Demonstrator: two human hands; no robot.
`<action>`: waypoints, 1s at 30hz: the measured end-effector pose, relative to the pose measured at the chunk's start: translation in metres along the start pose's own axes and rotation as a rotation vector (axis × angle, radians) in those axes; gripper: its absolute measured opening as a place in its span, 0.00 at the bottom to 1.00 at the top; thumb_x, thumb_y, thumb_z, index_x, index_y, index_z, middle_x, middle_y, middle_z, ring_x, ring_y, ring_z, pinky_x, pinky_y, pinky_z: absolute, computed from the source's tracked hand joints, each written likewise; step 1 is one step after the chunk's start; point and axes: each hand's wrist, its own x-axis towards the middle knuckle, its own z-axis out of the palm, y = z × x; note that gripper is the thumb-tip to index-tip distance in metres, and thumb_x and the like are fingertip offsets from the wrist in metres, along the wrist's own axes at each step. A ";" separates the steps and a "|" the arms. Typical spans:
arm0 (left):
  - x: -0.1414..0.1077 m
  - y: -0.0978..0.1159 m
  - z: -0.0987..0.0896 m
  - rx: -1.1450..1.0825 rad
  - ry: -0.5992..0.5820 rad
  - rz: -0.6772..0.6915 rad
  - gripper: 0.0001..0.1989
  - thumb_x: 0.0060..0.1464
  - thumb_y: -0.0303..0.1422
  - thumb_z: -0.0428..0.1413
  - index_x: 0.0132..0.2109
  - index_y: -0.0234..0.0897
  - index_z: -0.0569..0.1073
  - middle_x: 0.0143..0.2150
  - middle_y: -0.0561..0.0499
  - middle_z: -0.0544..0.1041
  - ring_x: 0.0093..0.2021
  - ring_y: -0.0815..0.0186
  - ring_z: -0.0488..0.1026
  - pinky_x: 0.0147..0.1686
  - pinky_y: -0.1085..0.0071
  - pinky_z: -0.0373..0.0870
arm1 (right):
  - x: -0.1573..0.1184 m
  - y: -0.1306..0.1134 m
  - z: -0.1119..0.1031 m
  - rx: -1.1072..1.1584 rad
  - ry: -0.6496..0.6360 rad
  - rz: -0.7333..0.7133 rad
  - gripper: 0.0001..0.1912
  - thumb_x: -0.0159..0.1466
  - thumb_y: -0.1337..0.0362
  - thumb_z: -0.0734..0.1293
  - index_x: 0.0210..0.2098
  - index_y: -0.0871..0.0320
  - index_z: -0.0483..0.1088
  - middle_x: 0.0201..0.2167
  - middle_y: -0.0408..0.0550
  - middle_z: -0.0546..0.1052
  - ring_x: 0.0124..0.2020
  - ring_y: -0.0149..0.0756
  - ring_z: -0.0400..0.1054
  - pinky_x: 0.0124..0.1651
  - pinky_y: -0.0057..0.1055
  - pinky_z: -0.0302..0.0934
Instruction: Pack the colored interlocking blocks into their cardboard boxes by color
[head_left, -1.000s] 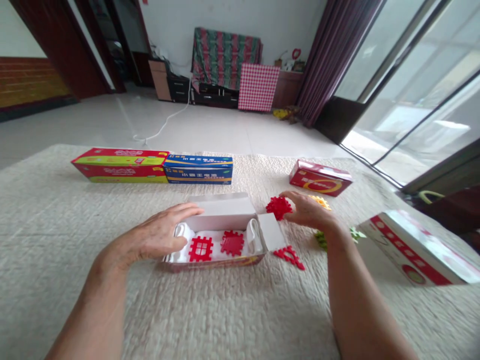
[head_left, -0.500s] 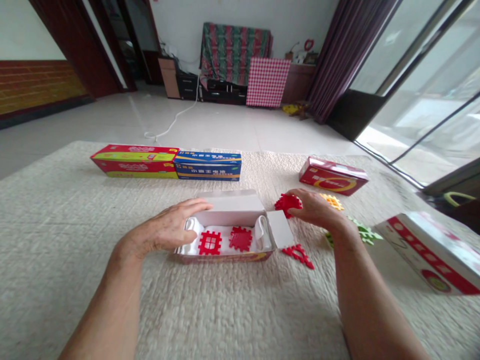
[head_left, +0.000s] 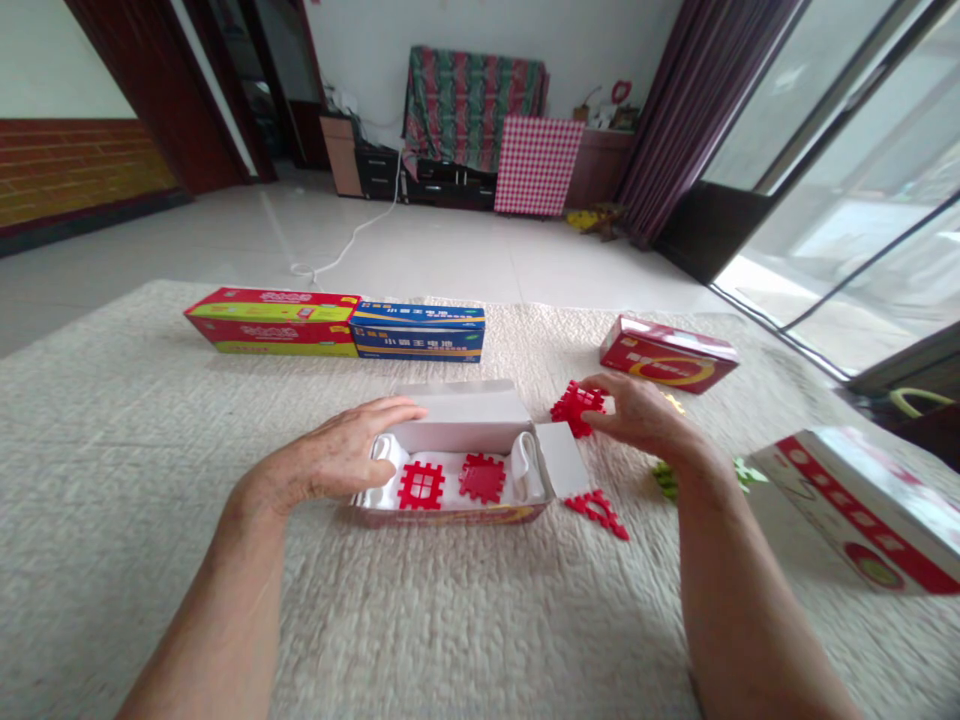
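Note:
An open cardboard box [head_left: 454,515] lined with white cloth holds two red toothed plastic building pieces: one with a window cut-out [head_left: 421,486] and a solid one [head_left: 481,478]. My left hand [head_left: 349,445] grips the box's left end, its fingers over the back edge and its thumb near the cloth. To the right of the box, my right hand [head_left: 637,412] has thumb and fingers on a toothed red building piece [head_left: 576,410] with a small window in it. More red may lie under that piece; I cannot tell. A triangular red piece [head_left: 598,512] lies beside the box's side flap.
Green pieces [head_left: 664,480] and a mostly hidden yellow piece [head_left: 675,403] lie near my right forearm. A dark red box [head_left: 667,353], a white-and-red box [head_left: 862,510], a blue box [head_left: 418,332] and a red-and-yellow box [head_left: 274,322] stand on the quilted cover [head_left: 450,620].
My right hand has shifted slightly right and its grip on the red piece has changed; the window in it now shows. My left hand stays at the box.

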 end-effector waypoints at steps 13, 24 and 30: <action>-0.003 0.009 -0.010 -0.041 -0.022 -0.048 0.37 0.45 0.26 0.52 0.65 0.38 0.61 0.71 0.46 0.55 0.70 0.60 0.54 0.68 0.62 0.51 | -0.027 -0.134 -0.031 0.336 -0.008 -0.449 0.16 0.59 0.64 0.69 0.47 0.57 0.72 0.45 0.49 0.78 0.42 0.36 0.72 0.44 0.33 0.66; -0.003 0.006 -0.011 -0.097 0.009 -0.009 0.36 0.44 0.25 0.52 0.64 0.37 0.64 0.69 0.45 0.60 0.69 0.58 0.56 0.67 0.61 0.53 | -0.012 -0.183 0.008 0.220 -0.132 -0.513 0.19 0.59 0.69 0.67 0.51 0.59 0.70 0.44 0.55 0.77 0.45 0.42 0.71 0.47 0.39 0.65; -0.004 0.007 -0.011 -0.125 0.015 -0.019 0.37 0.43 0.24 0.53 0.64 0.38 0.64 0.69 0.46 0.60 0.68 0.57 0.58 0.66 0.61 0.55 | -0.012 -0.185 0.011 0.258 -0.138 -0.484 0.15 0.58 0.69 0.67 0.46 0.61 0.71 0.47 0.57 0.76 0.46 0.42 0.71 0.48 0.39 0.65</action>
